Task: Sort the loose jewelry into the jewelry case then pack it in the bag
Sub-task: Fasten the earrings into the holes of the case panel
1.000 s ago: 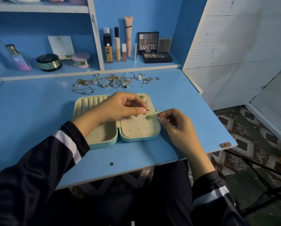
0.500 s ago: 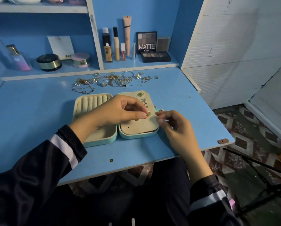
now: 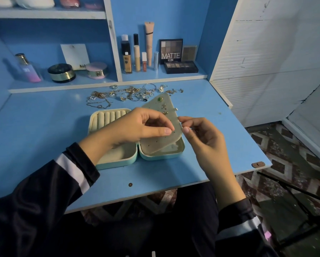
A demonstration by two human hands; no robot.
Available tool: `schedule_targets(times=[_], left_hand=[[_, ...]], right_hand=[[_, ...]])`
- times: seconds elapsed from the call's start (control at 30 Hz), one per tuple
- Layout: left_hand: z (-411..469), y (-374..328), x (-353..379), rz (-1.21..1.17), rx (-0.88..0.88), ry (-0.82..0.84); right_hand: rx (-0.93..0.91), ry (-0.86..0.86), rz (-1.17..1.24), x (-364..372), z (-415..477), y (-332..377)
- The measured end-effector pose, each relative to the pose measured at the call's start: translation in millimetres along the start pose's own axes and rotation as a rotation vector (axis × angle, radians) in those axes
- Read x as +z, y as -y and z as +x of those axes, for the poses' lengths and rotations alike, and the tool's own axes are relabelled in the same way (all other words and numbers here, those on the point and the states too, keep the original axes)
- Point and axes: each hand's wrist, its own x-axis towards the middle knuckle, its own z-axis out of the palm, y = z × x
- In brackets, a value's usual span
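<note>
Jewelry case [image 3: 116, 160]: mint-green, lying open on the blue tabletop [image 3: 44, 127]. Earring panel [image 3: 160, 130]: perforated, tilted up out of the case's right half, several earrings pinned near its top. Left hand [image 3: 137, 127]: over the case, thumb and fingers pinched on the panel's right edge. Right hand [image 3: 202, 138]: just right of the case, fingertips pinched at the same edge; what they grip is too small to tell. Loose jewelry [image 3: 131, 93]: heaped behind the case.
</note>
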Motion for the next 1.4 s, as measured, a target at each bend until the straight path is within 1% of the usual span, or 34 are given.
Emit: schedule_targets(times=[0.37,0.73,0.97,1.2,1.4], left_hand=[[-3.8,1.6,0.1,-0.003,0.011,-0.059],[-11.9,9.8,12.5,-0.034,0.097,-0.234],[-16.5,13.8,15.0,-0.022,0.167,-0.316],[-21.0,12.1,11.0,-0.033,0.222,-0.344],[-28.3,9.9,1.9,-0.007,0.285,-0.336]], right_hand=[[-0.012,0.014,0.029,4.8,2.2,5.3],[-0.010,0.027,0.097,8.8,0.7,9.8],[0.004,0.044,0.143,14.5,-0.6,17.6],[0.001,0.065,0.177,20.8,0.8,20.8],[-0.007,0.098,0.184,27.7,3.4,20.4]])
